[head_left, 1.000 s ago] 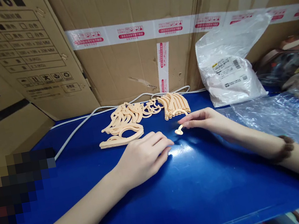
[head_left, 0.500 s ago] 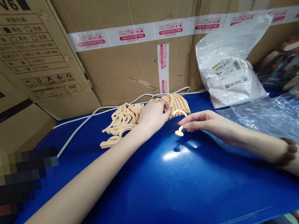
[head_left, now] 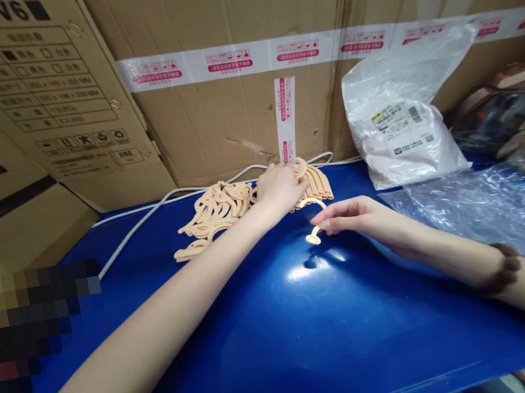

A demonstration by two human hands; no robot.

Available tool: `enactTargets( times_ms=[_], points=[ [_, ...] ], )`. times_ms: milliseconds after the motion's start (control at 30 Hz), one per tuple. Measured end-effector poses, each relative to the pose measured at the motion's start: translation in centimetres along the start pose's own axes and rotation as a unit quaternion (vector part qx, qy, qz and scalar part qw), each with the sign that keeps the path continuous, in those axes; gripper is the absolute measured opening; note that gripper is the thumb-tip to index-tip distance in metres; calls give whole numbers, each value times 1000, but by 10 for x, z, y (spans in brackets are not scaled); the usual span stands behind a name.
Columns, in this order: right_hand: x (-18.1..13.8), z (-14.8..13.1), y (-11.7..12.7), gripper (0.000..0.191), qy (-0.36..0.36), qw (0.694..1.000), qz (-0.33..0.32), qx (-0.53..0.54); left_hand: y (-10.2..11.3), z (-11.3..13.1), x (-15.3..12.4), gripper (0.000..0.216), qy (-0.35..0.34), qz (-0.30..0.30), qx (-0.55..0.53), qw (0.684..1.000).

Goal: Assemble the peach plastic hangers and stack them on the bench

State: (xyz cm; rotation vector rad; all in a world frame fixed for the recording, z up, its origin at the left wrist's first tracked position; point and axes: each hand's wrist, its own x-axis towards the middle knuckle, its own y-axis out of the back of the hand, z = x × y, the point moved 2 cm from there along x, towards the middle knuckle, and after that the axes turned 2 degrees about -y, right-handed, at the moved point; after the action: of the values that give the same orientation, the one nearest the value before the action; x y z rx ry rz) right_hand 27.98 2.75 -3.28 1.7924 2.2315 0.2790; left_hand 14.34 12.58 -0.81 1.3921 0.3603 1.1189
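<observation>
My left hand reaches far across the blue table and rests with curled fingers on a fanned stack of peach plastic curved pieces. A looser pile of the same pieces lies just left of it. My right hand hovers low over the table, fingers pinched on a small peach piece with a round end. What my left fingers grip, if anything, is hidden under the hand.
Large cardboard boxes wall in the back and left. A white cable runs along the table's rear. A white labelled plastic bag and clear crumpled plastic sit at the right, with dark clutter behind.
My left hand left the near table surface and stretched forward onto the fanned stack of peach pieces. My right hand stayed almost still, holding the small piece.
</observation>
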Motion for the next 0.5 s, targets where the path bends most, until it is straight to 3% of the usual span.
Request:
enactTargets(
  times_ms=[133,267,500],
  points=[
    [0,2,2,24,1,1000,19,-8,22,-2,-29,17,19,26,-46,998],
    [1,3,5,26,5,998,60,28,37,-10,-73,15,18,15,-97,995],
    [7,6,12,29,54,991,119,16,44,-25,-125,19,-50,-111,-192,974]
  ],
)
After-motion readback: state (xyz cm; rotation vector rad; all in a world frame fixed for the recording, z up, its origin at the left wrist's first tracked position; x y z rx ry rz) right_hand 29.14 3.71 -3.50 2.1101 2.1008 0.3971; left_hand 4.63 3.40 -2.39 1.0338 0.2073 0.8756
